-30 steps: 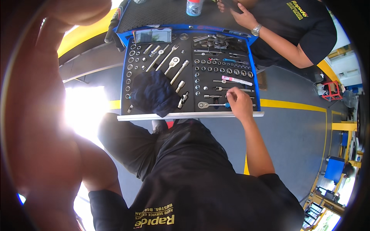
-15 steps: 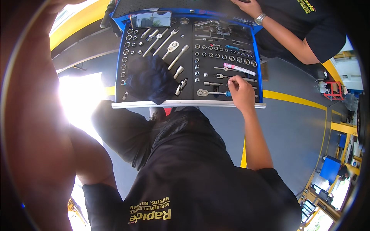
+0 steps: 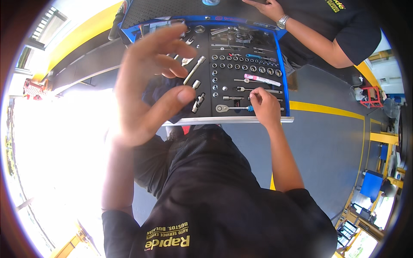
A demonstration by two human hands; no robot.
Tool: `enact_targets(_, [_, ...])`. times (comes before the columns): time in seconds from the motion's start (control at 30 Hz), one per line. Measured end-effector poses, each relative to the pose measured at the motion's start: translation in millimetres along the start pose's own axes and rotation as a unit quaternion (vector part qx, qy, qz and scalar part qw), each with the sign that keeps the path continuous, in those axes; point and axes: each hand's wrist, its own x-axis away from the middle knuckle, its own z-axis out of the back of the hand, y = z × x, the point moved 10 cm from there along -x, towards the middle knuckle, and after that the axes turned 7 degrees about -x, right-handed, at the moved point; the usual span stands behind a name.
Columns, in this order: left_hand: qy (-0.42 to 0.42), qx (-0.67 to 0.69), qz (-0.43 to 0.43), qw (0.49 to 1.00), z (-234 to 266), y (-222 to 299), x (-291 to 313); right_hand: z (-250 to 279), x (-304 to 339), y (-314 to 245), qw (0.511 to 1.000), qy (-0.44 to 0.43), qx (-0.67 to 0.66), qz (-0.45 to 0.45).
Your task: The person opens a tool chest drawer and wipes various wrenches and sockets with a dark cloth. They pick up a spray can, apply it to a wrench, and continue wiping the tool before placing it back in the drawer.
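My left hand [image 3: 140, 92] is raised, fingers spread and holding nothing, above the left half of a blue tool drawer [image 3: 278, 56]. A dark blue cloth [image 3: 162, 88] lies beneath it, partly hidden. My right hand [image 3: 266, 107] rests over the drawer's front right, thumb and fingers curled together; what they hold, if anything, is hidden. Beside it lies a ratchet [image 3: 223, 109] with a blue part on its handle. Close by are a short extension [image 3: 232, 98], a fork-ended steel tool [image 3: 258, 90] and a pink and white tube [image 3: 262, 80].
Rows of sockets [image 3: 254, 69] fill the foam's right half. A long bar [image 3: 194, 70] and a universal joint [image 3: 198, 103] lie left of centre. Across the cabinet, another person's arm [image 3: 312, 41] extends over its top. Bright glare covers the left side.
My left arm has swung away from close to the camera, and its open hand now hovers over the cloth. My right hand stays almost where it was.
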Motion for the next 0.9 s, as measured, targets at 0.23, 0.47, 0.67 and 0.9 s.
enact_targets(0.23, [-0.188,-0.191,0.204,0.941,-43.2,-144.4,72.1,-4.2,-1.7,-2.6,1.000,-0.020,0.002,-0.006])
enact_targets(0.47, [-0.167,-0.354,0.191,0.900,-63.5,-174.3,122.3,-4.9,-1.8,-4.9,1.000,-0.020,0.012,-0.005])
enact_targets(0.67, [-0.140,-0.384,0.212,0.888,-62.7,-176.3,124.3,-5.1,-1.4,-0.6,1.000,-0.020,0.004,-0.004])
enact_targets(0.9, [-0.126,-0.360,0.229,0.895,-57.2,-186.9,117.1,-6.9,-4.6,-5.8,0.999,-0.034,-0.025,0.006])
